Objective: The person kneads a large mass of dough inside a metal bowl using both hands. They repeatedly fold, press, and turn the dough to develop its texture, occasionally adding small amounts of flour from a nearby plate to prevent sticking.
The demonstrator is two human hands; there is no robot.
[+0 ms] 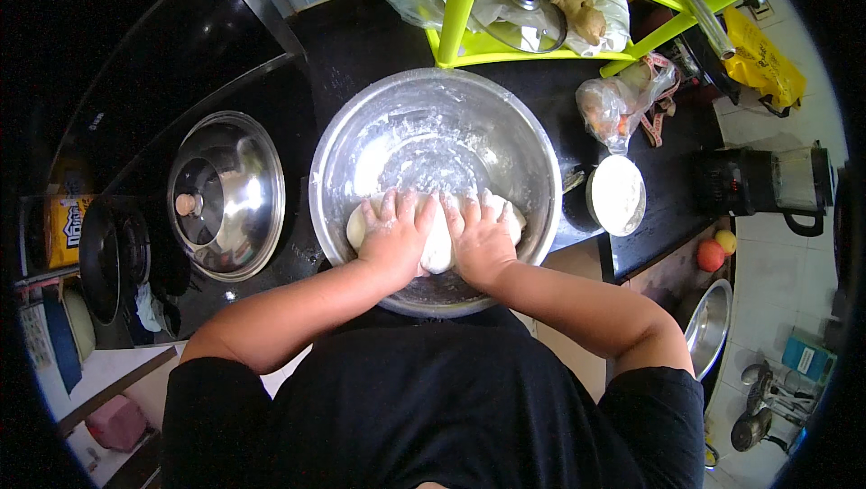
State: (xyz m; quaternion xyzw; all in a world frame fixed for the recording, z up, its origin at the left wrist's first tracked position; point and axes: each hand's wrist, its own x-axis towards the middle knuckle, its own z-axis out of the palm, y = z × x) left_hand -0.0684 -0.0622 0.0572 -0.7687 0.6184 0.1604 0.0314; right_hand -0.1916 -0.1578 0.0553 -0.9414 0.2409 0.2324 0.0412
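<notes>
A wide steel bowl stands in front of me, its inside streaked with white flour. Soft white dough lies in the part of the bowl closest to my body. My left hand rests palm down on the dough's left side, fingers stretched forward and dusted with flour. On the right side of the same dough lies my right hand, also flat with its fingers apart. Part of the dough is hidden under both palms, and neither hand is closed around it.
Left of the bowl is a domed steel lid on the black stove. A white-filled round container and a knotted plastic bag stand on the right. Behind rises a green rack. A blender sits far right.
</notes>
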